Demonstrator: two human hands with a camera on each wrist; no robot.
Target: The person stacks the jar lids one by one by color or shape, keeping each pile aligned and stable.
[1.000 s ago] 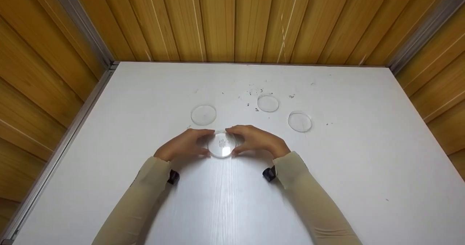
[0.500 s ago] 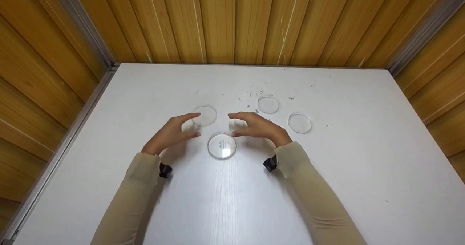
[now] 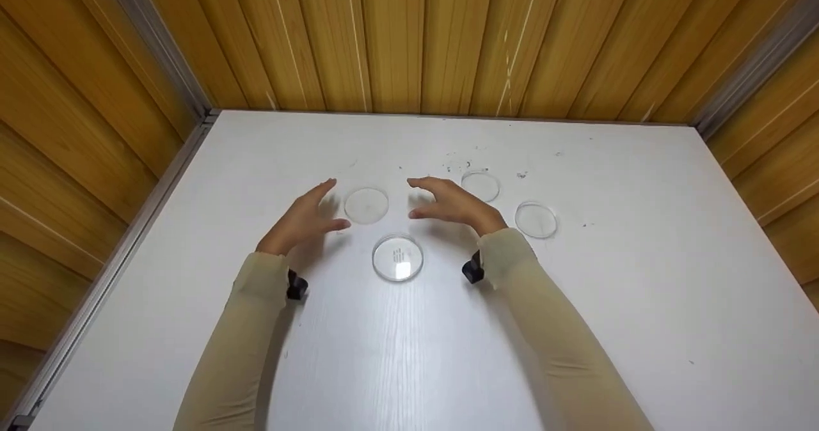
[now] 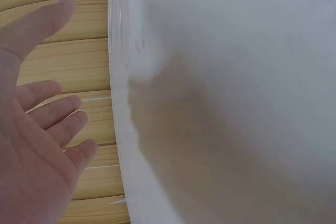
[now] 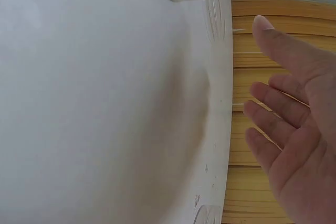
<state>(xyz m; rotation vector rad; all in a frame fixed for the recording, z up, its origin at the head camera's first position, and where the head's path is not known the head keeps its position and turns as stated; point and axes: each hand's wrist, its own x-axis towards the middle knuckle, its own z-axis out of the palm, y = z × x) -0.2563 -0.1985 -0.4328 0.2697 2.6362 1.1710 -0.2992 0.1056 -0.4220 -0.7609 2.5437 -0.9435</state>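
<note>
A clear petri dish (image 3: 397, 258) with small printed text lies on the white table, nearest the person. Behind it to the left is a second round clear dish part (image 3: 366, 205). My left hand (image 3: 302, 221) hovers left of that part, thumb and fingers spread. To its right my right hand (image 3: 454, 204) is held with thumb and fingers apart. Both palms face each other and touch no dish. In the wrist views the left hand (image 4: 42, 150) and right hand (image 5: 294, 124) show relaxed fingers holding nothing.
Two more round clear dish parts (image 3: 480, 187) (image 3: 536, 220) lie at the back right, one partly behind the right hand. Dark specks (image 3: 467, 164) are scattered on the white table (image 3: 640, 303). Wood-patterned walls (image 3: 390, 41) stand behind and at both sides.
Both hands have let go of the printed petri dish, spread apart and moved forward, away from the person. The dish stays on the table. The head view has shifted slightly.
</note>
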